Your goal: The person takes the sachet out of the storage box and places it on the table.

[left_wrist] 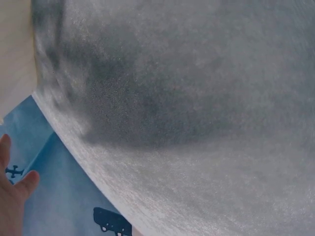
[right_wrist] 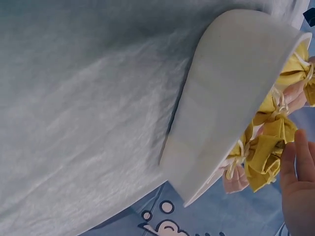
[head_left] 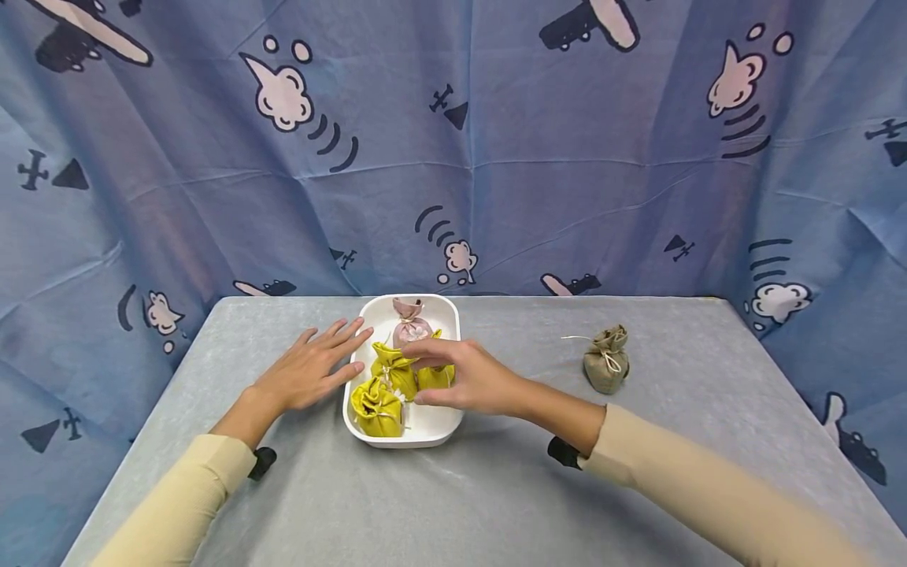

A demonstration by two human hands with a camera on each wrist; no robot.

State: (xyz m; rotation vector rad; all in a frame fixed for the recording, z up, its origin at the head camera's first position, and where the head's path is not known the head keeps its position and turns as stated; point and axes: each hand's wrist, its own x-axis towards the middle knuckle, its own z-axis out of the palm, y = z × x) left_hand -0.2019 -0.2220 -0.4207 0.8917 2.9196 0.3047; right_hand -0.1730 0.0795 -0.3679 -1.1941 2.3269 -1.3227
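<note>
A white tray (head_left: 425, 435) holds three yellow drawstring pouches, one at the front left (head_left: 380, 411), one in the middle (head_left: 394, 370) and one at the right (head_left: 437, 378). Behind them in the tray stands a pink pouch (head_left: 411, 329). My right hand (head_left: 476, 379) reaches over the tray's right side, thumb and fingers apart and bent around the space by the right yellow pouch. In the right wrist view its fingers (right_wrist: 303, 160) are close to a yellow pouch (right_wrist: 266, 155); contact is unclear. My left hand (head_left: 306, 368) spreads its fingers at the tray's left rim, holding nothing.
A brown-green drawstring pouch (head_left: 606, 361) stands on the grey table (head_left: 496, 504) to the right of the tray, its cord sticking out leftward. A blue patterned curtain (head_left: 453, 157) hangs behind and at both sides of the table.
</note>
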